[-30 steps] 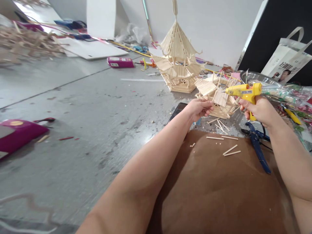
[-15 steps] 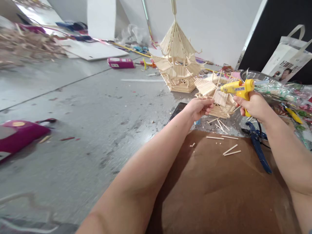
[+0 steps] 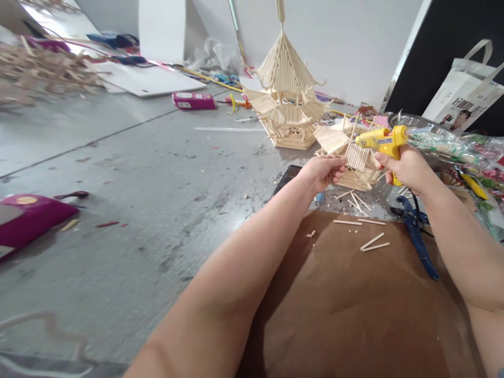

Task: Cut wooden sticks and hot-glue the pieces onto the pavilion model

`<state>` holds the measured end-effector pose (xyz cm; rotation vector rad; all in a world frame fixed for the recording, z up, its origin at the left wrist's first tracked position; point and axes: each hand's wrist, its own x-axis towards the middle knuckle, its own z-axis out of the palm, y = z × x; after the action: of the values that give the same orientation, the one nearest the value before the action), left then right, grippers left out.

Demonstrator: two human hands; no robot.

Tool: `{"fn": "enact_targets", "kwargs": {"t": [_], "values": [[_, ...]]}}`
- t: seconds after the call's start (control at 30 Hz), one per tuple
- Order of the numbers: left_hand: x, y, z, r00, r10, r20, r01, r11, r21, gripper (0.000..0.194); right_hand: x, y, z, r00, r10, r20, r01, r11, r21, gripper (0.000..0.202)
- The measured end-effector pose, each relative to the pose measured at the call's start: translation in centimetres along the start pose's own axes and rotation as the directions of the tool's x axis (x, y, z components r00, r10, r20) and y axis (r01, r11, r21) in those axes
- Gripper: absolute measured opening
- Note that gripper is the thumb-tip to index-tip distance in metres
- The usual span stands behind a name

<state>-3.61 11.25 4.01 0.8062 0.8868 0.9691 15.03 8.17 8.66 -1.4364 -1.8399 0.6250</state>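
Observation:
A yellow glue gun point(image 3: 388, 140) is in my right hand point(image 3: 409, 167), its nozzle pointing left at the upper part of a small, partly built stick pavilion point(image 3: 356, 157). A clear glue stick juts from the gun's back. My left hand point(image 3: 325, 172) is at the pavilion's near left side, fingers pinched together; whatever lies between them is hidden. Slatted roof panels slope down from the pavilion's top. Behind it stands a taller stick pagoda point(image 3: 289, 100) with a pointed roof. Loose short sticks point(image 3: 358, 203) lie just in front of the pavilion.
Blue-handled cutters point(image 3: 417, 236) lie right of more sticks on a brown sheet point(image 3: 334, 294). A dark phone point(image 3: 286, 178) is partly behind my left wrist. Purple packs point(image 3: 195, 101) rest on the grey floor point(image 3: 157, 184). A metal bowl point(image 3: 417, 122) and white bag point(image 3: 457, 94) stand at right.
The glue gun and my right hand have shifted slightly left and down, the nozzle staying by the small pavilion's top. My left hand stays nearly in place.

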Motion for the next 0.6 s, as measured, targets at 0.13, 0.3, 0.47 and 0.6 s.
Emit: {"fn": "enact_targets", "kwargs": {"t": [0.13, 0.3, 0.47, 0.6], "values": [[-0.08, 0.10, 0.11, 1.000, 0.003, -0.007, -0.003, 1.000, 0.004, 0.018, 0.17, 0.11, 0.20, 1.000, 0.014, 0.014, -0.014, 1.000, 0.012, 0.030], [-0.09, 0.28, 0.37, 0.999, -0.012, -0.038, 0.012, 1.000, 0.009, 0.020, 0.26, 0.33, 0.30, 1.000, -0.001, 0.011, 0.001, 1.000, -0.016, 0.032], [0.02, 0.30, 0.39, 0.999, -0.007, -0.035, 0.007, 1.000, -0.002, 0.019, 0.24, 0.43, 0.22, 1.000, -0.018, 0.004, 0.018, 0.999, -0.048, 0.035], [-0.03, 0.34, -0.02, 0.999, -0.042, -0.023, 0.042, 0.999, -0.017, 0.017, 0.24, 0.69, 0.15, 1.000, -0.020, -0.006, 0.020, 0.996, -0.084, 0.038]]}}
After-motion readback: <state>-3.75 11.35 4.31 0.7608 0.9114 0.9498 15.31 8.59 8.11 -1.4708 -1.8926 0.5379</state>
